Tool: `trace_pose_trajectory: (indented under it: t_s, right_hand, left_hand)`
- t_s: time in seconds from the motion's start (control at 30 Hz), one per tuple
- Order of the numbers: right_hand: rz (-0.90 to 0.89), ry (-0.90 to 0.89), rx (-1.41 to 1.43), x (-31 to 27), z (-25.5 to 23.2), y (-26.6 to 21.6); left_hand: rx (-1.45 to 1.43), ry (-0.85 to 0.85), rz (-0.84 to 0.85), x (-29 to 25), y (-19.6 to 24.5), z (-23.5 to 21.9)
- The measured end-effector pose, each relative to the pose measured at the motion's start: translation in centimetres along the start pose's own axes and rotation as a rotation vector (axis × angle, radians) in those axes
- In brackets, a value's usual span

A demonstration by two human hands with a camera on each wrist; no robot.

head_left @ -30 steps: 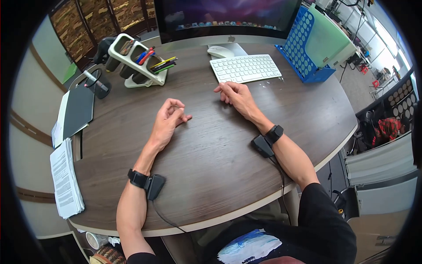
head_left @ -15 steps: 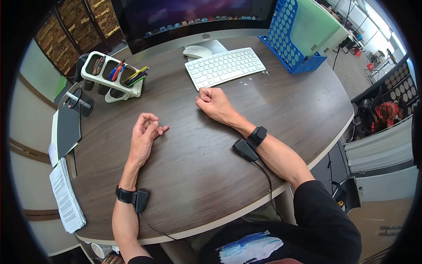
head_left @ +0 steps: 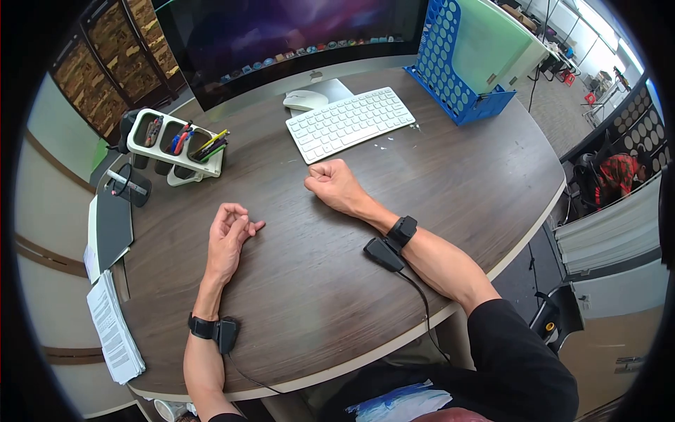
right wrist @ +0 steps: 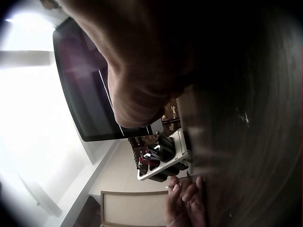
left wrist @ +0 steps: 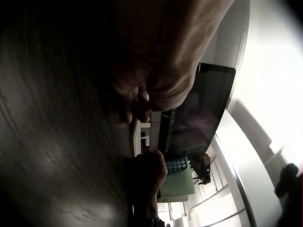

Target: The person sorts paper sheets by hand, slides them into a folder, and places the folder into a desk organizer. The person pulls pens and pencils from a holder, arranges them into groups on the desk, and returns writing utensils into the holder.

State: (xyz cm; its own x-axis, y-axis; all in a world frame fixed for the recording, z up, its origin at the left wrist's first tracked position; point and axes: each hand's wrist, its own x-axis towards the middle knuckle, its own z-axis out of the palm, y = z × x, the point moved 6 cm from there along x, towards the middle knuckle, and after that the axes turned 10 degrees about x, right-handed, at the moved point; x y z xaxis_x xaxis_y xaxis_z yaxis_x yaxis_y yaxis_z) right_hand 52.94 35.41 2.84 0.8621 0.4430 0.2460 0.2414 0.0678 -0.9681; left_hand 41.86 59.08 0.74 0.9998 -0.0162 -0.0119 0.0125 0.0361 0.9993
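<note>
My left hand (head_left: 226,243) rests on the brown desk (head_left: 295,281), its fingers loosely bent and nothing in them. To its right and farther forward, my right hand (head_left: 336,186) is curled into a fist with its thumb side up; no object shows in it. The fist lies just in front of the near left corner of a white keyboard (head_left: 351,125). A white mouse (head_left: 305,100) sits behind the keyboard. In the right wrist view, the left hand (right wrist: 185,201) appears beyond the fist, fingers bent.
A monitor (head_left: 281,39) stands at the back. Left of it are a white pen organizer (head_left: 176,160) and a black mesh pen cup (head_left: 139,191). A dark folder (head_left: 114,225) and stacked papers (head_left: 114,327) line the left edge. A blue file holder (head_left: 436,63) stands back right.
My right hand's fingers have curled from loosely bent into a fist, and it sits slightly nearer me from the keyboard. The left hand keeps its shape. The head view has shifted right.
</note>
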Motion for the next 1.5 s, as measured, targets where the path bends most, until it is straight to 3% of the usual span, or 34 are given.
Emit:
trace_pose_trajectory:
  t_s: [0.7,0.93,1.13,1.5]
  right_hand:
    - [0.036,-0.025,0.056,-0.4,0.3,0.2]
    - [-0.02,0.007,-0.113,-0.6,0.2,0.0]
    - [-0.016,0.01,-0.167,-0.4,0.1,0.2]
    - [0.202,-0.054,-0.101,1.8,3.9,-2.2]
  left_hand:
    - [-0.029,-0.028,0.014,0.0,-0.6,-0.4]
    - [-0.041,0.01,0.026,-0.5,-1.2,-1.6]
    - [-0.048,-0.066,0.052,0.3,-1.2,-0.7]
    - [0.01,-0.027,0.112,0.3,-0.9,-0.8]
